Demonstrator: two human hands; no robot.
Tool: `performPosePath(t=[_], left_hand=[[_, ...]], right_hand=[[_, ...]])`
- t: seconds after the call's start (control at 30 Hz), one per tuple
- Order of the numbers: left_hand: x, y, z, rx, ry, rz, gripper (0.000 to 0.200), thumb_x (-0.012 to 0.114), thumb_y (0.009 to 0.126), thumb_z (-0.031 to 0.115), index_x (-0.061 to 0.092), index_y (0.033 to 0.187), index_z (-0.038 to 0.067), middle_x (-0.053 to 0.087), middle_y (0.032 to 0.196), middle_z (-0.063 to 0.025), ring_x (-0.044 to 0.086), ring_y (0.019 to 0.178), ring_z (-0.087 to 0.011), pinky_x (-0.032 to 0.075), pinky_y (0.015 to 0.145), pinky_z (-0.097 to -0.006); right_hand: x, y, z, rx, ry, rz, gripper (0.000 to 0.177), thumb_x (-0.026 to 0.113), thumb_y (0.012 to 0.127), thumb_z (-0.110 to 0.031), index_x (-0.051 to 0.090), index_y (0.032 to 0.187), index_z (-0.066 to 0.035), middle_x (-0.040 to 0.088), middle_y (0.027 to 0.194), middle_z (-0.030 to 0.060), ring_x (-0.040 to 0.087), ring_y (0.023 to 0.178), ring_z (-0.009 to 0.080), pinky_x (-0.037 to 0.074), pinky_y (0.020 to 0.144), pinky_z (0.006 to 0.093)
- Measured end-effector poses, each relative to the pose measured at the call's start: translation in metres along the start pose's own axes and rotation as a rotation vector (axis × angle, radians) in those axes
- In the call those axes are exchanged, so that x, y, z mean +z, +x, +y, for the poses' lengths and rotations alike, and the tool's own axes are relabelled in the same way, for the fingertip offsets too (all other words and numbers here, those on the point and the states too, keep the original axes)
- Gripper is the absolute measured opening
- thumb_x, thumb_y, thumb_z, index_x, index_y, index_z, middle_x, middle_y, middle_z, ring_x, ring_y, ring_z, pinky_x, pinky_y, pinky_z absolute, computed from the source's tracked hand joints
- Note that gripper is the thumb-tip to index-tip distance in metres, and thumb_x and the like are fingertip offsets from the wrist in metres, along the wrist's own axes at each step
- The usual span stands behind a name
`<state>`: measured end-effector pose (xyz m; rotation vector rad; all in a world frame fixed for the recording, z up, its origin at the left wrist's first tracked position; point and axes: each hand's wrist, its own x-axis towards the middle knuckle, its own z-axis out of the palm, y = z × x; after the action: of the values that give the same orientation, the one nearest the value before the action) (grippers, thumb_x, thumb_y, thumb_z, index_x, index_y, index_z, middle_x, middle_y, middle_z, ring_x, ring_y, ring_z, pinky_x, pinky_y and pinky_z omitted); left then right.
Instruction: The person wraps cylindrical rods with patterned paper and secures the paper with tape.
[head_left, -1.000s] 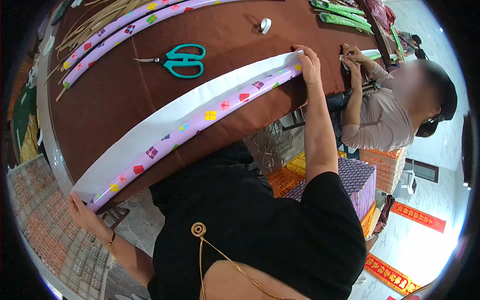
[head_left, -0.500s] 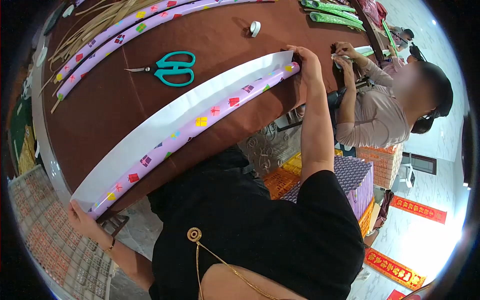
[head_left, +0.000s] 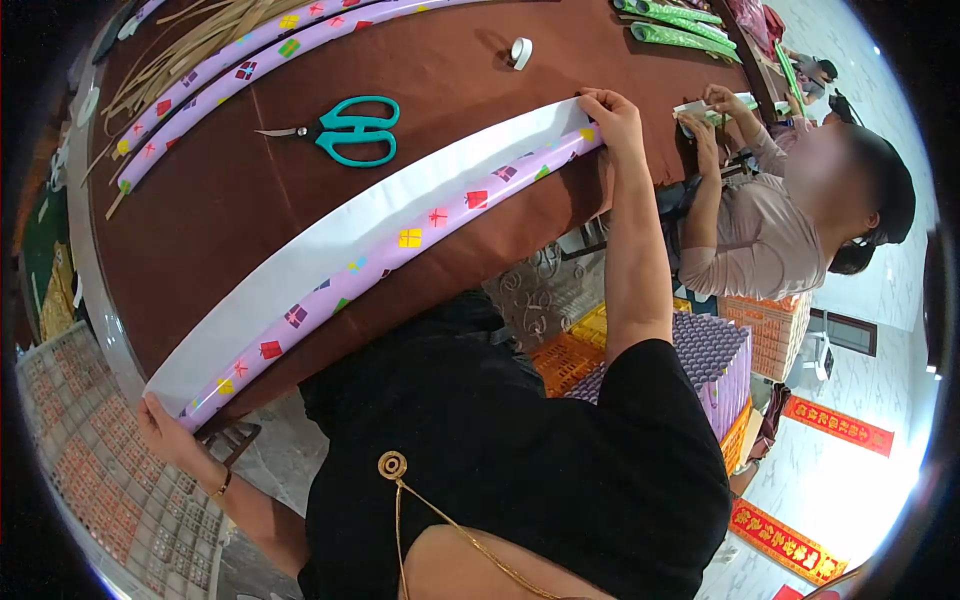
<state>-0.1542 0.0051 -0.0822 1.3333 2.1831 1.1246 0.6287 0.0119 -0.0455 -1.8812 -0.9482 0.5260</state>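
Note:
A long roll of lilac wrapping paper (head_left: pixel 410 238) printed with coloured gift boxes lies across the table's near side. Its white underside (head_left: pixel 300 255) shows as an unrolled strip along the far edge. At the roll's left end, my left hand (head_left: pixel 168 432) is closed on the paper's corner. My right hand (head_left: pixel 615 118) pinches the far corner at the right end, thumb and fingers together. Beyond the strip lie teal-handled scissors (head_left: pixel 358 131), blades apart and pointing left. A small white tape roll (head_left: pixel 520 53) stands farther back.
Finished lilac rolls (head_left: pixel 215 105) and thin brown strips (head_left: pixel 150 85) lie at the back left of the brown table (head_left: pixel 230 215). Green rolls (head_left: pixel 685 38) are at the back right. A co-worker (head_left: pixel 760 230) handles a white-and-green piece on the right. Stacked lilac rolls (head_left: pixel 715 350) stand by orange crates (head_left: pixel 565 365).
The view has shifted slightly. My right hand's fingers have drawn in on the paper's corner; my left hand stays at its end. The co-worker's hands have moved apart a little.

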Motion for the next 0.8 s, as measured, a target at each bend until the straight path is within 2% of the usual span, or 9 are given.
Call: performPosePath(t=[0.1, 0.17, 0.27, 0.37, 0.47, 0.6, 0.7, 0.77, 0.8], left_hand=[[-0.002, 0.001, 0.002, -0.002, 0.039, -0.033, 0.039, 0.059, 0.1, 0.033, 0.066, 0.11, -0.004, 0.068, 0.101, -0.0103, 0.06, 0.091, -0.0174, 0.048, 0.086, -0.0322], [-0.003, 0.004, -0.002, 0.025, 0.044, -0.032, 0.032, 0.059, 0.101, 0.027, 0.065, 0.106, -0.005, 0.067, 0.099, -0.0079, 0.059, 0.089, -0.0134, 0.048, 0.083, -0.028], [-0.003, 0.005, -0.005, -0.027, 0.046, -0.041, 0.039, 0.059, 0.1, 0.031, 0.066, 0.11, -0.005, 0.069, 0.101, -0.0119, 0.061, 0.091, -0.0186, 0.048, 0.085, -0.0335], [-0.003, 0.006, -0.006, -0.043, -0.024, -0.068, 0.039, 0.059, 0.1, 0.031, 0.066, 0.111, -0.006, 0.069, 0.102, -0.0123, 0.061, 0.091, -0.0188, 0.048, 0.085, -0.0341], [-0.001, -0.002, 0.013, -0.066, 0.048, -0.053, 0.04, 0.059, 0.1, 0.032, 0.065, 0.109, -0.007, 0.068, 0.099, -0.0116, 0.06, 0.089, -0.019, 0.048, 0.084, -0.0339], [-0.004, 0.003, 0.006, -0.027, 0.073, -0.082, 0.042, 0.058, 0.1, 0.033, 0.065, 0.108, -0.007, 0.068, 0.096, -0.0125, 0.06, 0.087, -0.02, 0.048, 0.083, -0.0341], [-0.004, 0.003, 0.012, -0.026, 0.121, -0.098, 0.034, 0.058, 0.101, 0.025, 0.063, 0.108, -0.008, 0.066, 0.097, -0.0087, 0.058, 0.087, -0.0164, 0.048, 0.081, -0.0308], [-0.005, 0.005, 0.012, -0.021, 0.119, -0.125, 0.035, 0.06, 0.1, 0.027, 0.065, 0.107, -0.007, 0.067, 0.095, -0.0099, 0.059, 0.085, -0.0169, 0.048, 0.08, -0.0319], [-0.006, 0.005, 0.012, -0.022, 0.123, -0.125, 0.035, 0.06, 0.1, 0.027, 0.065, 0.107, -0.007, 0.067, 0.095, -0.0099, 0.059, 0.085, -0.0169, 0.048, 0.08, -0.0319]], right_hand=[[0.002, 0.001, 0.0, -0.002, -0.122, 0.048, 0.023, 0.075, 0.085, -0.016, 0.074, 0.098, 0.003, 0.072, 0.095, 0.0048, 0.062, 0.083, 0.01, 0.05, 0.074, 0.0248], [0.005, 0.001, -0.005, 0.048, -0.208, 0.085, 0.025, 0.075, 0.084, -0.017, 0.074, 0.099, 0.003, 0.071, 0.089, 0.0037, 0.062, 0.078, 0.0105, 0.05, 0.07, 0.026], [0.005, 0.001, -0.013, 0.047, -0.353, 0.075, 0.024, 0.075, 0.084, -0.016, 0.074, 0.099, 0.003, 0.071, 0.087, 0.0045, 0.063, 0.077, 0.011, 0.051, 0.069, 0.0269], [0.006, 0.004, -0.008, 0.063, -0.337, 0.09, 0.025, 0.075, 0.083, -0.017, 0.074, 0.098, 0.003, 0.071, 0.085, 0.0052, 0.063, 0.077, 0.0113, 0.051, 0.069, 0.0276], [0.005, 0.005, -0.008, 0.073, -0.341, 0.08, 0.026, 0.075, 0.082, -0.018, 0.074, 0.097, 0.003, 0.071, 0.084, 0.0054, 0.064, 0.077, 0.0116, 0.052, 0.069, 0.0288], [0.004, 0.005, -0.013, 0.063, -0.433, 0.069, 0.026, 0.075, 0.082, -0.019, 0.074, 0.096, 0.003, 0.071, 0.084, 0.0068, 0.064, 0.076, 0.0122, 0.052, 0.069, 0.0294], [0.003, 0.006, -0.014, 0.02, -0.454, 0.052, 0.027, 0.075, 0.081, -0.02, 0.074, 0.095, 0.003, 0.072, 0.083, 0.0086, 0.065, 0.075, 0.0135, 0.053, 0.068, 0.0301], [0.003, 0.01, -0.013, 0.059, -0.506, 0.043, 0.028, 0.075, 0.078, -0.026, 0.076, 0.091, -0.001, 0.073, 0.079, 0.0129, 0.07, 0.075, 0.0198, 0.055, 0.071, 0.0337], [0.003, 0.01, -0.013, 0.061, -0.505, 0.039, 0.028, 0.075, 0.078, -0.026, 0.076, 0.091, -0.001, 0.073, 0.079, 0.0129, 0.07, 0.075, 0.0198, 0.055, 0.071, 0.0337]])
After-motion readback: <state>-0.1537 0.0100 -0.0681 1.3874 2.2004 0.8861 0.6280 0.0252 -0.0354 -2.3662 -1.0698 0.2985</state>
